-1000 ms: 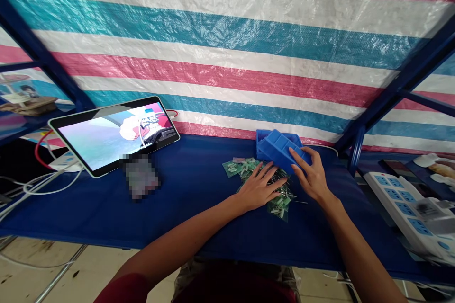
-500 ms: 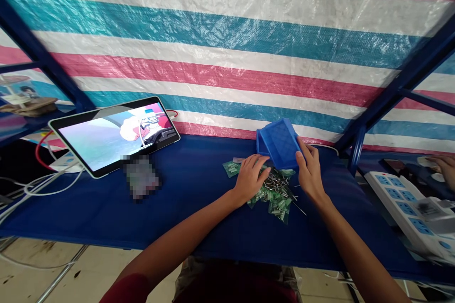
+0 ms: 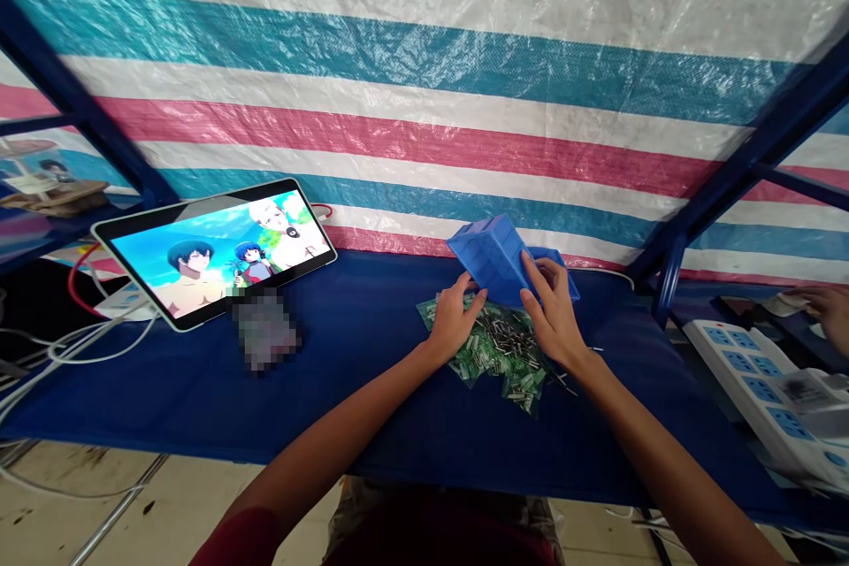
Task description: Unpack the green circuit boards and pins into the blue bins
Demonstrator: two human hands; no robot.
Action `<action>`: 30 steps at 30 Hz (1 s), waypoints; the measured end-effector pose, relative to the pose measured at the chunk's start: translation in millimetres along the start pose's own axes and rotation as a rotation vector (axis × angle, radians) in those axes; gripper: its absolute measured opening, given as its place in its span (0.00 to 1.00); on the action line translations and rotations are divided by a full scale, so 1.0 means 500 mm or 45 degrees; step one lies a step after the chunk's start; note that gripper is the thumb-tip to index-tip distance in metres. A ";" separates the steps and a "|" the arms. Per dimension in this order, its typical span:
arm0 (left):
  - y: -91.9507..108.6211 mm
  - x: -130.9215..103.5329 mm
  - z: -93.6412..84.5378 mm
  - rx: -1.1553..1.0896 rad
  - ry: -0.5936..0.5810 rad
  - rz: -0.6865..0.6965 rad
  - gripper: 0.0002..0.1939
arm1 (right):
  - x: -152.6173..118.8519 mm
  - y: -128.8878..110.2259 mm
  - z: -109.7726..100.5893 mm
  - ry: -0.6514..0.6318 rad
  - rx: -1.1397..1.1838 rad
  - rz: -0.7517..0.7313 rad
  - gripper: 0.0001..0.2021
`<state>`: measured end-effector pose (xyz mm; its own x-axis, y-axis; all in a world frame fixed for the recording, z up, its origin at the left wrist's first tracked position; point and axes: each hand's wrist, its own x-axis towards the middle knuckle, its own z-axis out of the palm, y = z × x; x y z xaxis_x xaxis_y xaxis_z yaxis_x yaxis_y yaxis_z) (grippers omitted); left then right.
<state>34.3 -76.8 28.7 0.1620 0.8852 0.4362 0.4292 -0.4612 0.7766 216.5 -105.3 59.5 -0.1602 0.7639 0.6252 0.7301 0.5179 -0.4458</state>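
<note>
A blue plastic bin (image 3: 491, 252) is tipped over above a heap on the table. Its lower left edge meets the curled fingers of my left hand (image 3: 455, 318), which grips it there. Against its right side, my right hand (image 3: 552, 309) grips with thumb and fingers. Under and in front of the bin lies the heap: thin dark metal pins (image 3: 510, 332) mixed with small clear packets (image 3: 523, 385) of metal pieces on green. A second blue bin (image 3: 569, 274) stands behind my right hand, partly hidden.
A tablet (image 3: 218, 256) playing a cartoon leans at the left, with a blurred-out item (image 3: 265, 332) before it and white cables (image 3: 86, 345) beside it. At the right lie a power strip (image 3: 756, 380) and another person's hand (image 3: 829, 309). Striped sheeting (image 3: 424, 141) hangs behind.
The bin has shifted left and tilted further over. My right hand has moved left with it, and my left hand has come to its lower edge. The second bin now shows at the right.
</note>
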 end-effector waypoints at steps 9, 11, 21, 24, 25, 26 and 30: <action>-0.020 0.059 -0.045 -0.035 0.243 -0.212 0.16 | 0.038 -0.003 0.001 -0.314 0.174 0.115 0.29; -0.030 0.088 -0.076 0.171 0.285 -0.273 0.16 | 0.044 0.001 -0.014 -0.350 0.169 0.105 0.29; -0.067 0.134 -0.093 1.085 -0.041 -0.491 0.15 | 0.031 0.047 -0.058 -0.197 0.135 0.122 0.24; -0.062 0.132 -0.060 1.085 -0.067 -0.470 0.16 | 0.030 0.061 -0.068 -0.189 0.042 0.133 0.24; -0.061 0.131 -0.054 1.079 -0.074 -0.460 0.16 | 0.028 0.067 -0.073 -0.189 -0.002 0.149 0.25; -0.061 0.129 -0.052 1.068 -0.083 -0.448 0.17 | 0.023 0.073 -0.079 -0.188 -0.047 0.176 0.25; -0.065 0.099 -0.079 1.008 0.006 -0.206 0.23 | -0.028 0.094 -0.107 -0.233 -0.168 0.273 0.24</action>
<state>-6.5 -20.3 43.1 0.0410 0.9362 0.3490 0.9493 -0.1454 0.2786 288.7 -112.1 64.1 -0.1018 0.9132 0.3947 0.8380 0.2925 -0.4606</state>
